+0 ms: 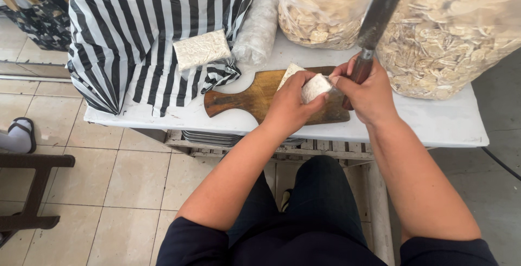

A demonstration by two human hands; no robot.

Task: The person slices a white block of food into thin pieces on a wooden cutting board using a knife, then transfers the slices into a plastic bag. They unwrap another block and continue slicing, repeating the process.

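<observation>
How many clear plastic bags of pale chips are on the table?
2. One bag sits behind the cutting board, top centre; a larger bag stands at the right behind the knife. Both are cropped, so more may be out of view.

White block [316, 87] & upright knife [374, 27], above wooden board [255, 95].

I count two clear bags [325, 11] of chips, one board [255, 95], one knife [374, 22], one striped cloth [141, 33].

Matt wooden board [255, 95], seemingly worn
</observation>
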